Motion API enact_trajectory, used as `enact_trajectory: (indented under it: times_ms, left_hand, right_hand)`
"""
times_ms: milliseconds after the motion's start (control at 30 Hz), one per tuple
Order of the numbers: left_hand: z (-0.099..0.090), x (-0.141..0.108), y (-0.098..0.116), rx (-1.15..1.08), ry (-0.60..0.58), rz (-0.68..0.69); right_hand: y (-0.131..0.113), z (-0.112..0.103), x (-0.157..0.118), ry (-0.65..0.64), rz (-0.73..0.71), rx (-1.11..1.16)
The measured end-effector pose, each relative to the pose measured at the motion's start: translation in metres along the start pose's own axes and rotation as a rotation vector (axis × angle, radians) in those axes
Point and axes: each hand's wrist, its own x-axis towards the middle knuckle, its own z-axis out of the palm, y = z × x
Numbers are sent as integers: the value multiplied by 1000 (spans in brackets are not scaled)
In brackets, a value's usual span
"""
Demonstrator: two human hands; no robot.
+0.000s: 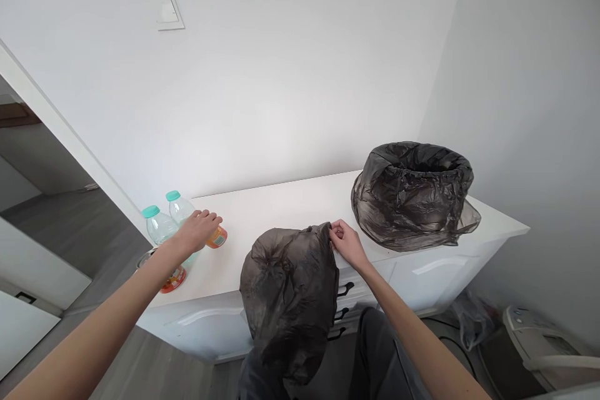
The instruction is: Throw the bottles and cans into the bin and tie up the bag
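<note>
Left hand (199, 229) on orange can (219, 238), right (347, 242) pinching crumpled black bag (290, 290)

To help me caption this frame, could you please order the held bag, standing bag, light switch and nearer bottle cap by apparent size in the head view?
1. Held bag and standing bag: too alike to rank
2. Light switch
3. Nearer bottle cap

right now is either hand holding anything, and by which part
Right hand: nearer black bag, by its rim. Left hand: over the top of an orange can; grip can't be told.
</note>
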Motion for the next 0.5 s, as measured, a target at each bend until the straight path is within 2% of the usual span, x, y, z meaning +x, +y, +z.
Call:
enact_trajectory:
  times_ms: [167,300,400,500]
  left_hand:
    - [15,11,-1,42,-10,28]
    - [19,12,1,38,0,49]
    - [13,3,19,-59,105,79]
    - [1,-13,52,-233,263,148]
  right_hand:
    - [-12,1,-2,-24,15,17]
    - [-18,2,-3,-23,42,26]
    - [-17,1,-3,-23,43,30]
    - [-14,-1,-3,-41,48,21]
